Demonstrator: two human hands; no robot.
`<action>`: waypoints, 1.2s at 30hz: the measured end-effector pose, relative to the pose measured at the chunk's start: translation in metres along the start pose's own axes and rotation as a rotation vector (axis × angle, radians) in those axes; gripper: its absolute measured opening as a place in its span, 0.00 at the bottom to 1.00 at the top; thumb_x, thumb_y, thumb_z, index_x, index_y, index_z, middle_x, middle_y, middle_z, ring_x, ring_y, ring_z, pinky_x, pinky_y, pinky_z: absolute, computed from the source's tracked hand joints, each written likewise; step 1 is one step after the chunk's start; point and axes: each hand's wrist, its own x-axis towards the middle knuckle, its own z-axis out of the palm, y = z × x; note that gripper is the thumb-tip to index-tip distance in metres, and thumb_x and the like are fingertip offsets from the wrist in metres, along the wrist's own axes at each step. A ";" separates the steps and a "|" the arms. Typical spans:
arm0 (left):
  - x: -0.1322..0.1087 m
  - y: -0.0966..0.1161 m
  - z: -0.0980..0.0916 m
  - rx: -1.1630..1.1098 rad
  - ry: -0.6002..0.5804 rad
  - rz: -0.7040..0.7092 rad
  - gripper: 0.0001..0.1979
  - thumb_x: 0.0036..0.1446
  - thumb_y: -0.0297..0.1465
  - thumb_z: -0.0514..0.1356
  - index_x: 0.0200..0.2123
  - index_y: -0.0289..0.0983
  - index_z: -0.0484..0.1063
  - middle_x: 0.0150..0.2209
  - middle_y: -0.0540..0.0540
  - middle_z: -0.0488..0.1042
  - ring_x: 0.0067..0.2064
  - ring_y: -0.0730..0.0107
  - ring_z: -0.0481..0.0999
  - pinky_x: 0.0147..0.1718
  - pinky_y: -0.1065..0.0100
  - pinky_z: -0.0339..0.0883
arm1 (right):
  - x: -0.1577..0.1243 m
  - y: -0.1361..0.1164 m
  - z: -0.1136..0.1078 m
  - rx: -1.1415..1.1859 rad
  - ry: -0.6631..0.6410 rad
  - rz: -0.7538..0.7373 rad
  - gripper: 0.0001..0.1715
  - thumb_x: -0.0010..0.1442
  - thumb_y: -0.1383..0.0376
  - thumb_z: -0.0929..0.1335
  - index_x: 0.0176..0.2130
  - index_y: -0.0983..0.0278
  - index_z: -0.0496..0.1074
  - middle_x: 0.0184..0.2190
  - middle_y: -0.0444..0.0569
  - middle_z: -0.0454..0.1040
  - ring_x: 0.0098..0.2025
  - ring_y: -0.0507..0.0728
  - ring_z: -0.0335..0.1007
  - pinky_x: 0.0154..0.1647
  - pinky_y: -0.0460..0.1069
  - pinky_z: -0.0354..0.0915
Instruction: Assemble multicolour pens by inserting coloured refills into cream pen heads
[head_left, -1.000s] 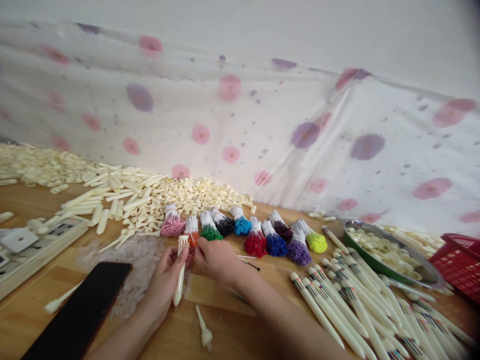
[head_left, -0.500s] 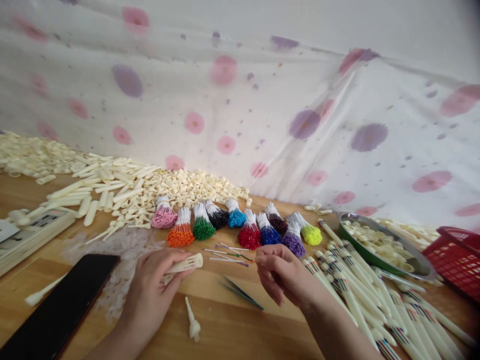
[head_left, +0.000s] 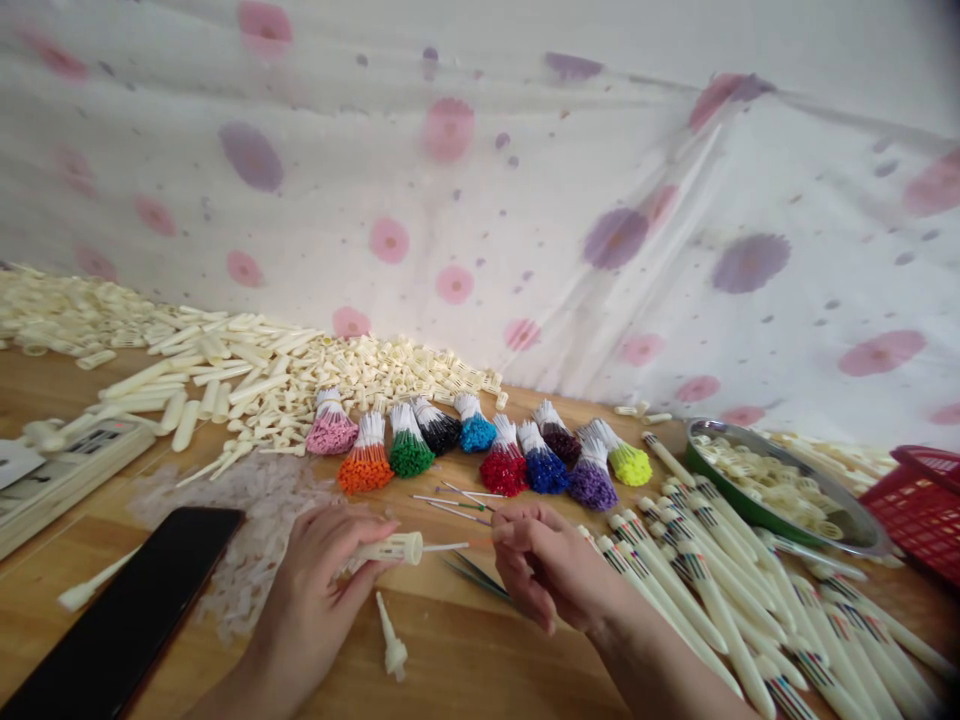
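One cream plastic barrel [head_left: 386, 550], left hand [head_left: 315, 590]; thin refill [head_left: 450, 547], right hand [head_left: 551, 570].

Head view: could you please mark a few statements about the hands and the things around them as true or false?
1. The left hand holds a cream barrel. True.
2. The right hand pinches a thin refill that points at the barrel's end. True.
3. The phone lies to the right of the right hand. False: it lies to the left of the left hand.
4. The orange bundle lies between the pink bundle and the green bundle. True.
5. The basket sits at the far left. False: it sits at the far right.
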 end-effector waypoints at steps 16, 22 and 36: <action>-0.004 0.003 0.002 -0.006 0.007 -0.071 0.05 0.54 0.31 0.59 0.36 0.44 0.71 0.35 0.50 0.77 0.38 0.65 0.75 0.37 0.65 0.69 | 0.001 0.002 0.004 -0.014 0.021 -0.008 0.14 0.45 0.64 0.62 0.13 0.63 0.57 0.03 0.36 0.56 0.05 0.44 0.49 0.07 0.40 0.34; -0.005 0.002 0.003 0.000 0.020 -0.093 0.05 0.53 0.33 0.60 0.35 0.44 0.73 0.35 0.49 0.77 0.37 0.64 0.76 0.35 0.66 0.70 | 0.000 0.002 0.007 -0.019 0.014 0.002 0.14 0.46 0.64 0.62 0.14 0.63 0.57 0.04 0.36 0.58 0.05 0.44 0.51 0.06 0.39 0.36; 0.000 0.008 -0.003 0.087 0.015 0.065 0.10 0.53 0.23 0.56 0.37 0.41 0.70 0.35 0.48 0.75 0.37 0.66 0.74 0.37 0.65 0.68 | 0.000 0.007 0.007 -0.053 -0.055 0.071 0.18 0.51 0.59 0.63 0.16 0.64 0.58 0.05 0.35 0.56 0.07 0.44 0.53 0.09 0.41 0.36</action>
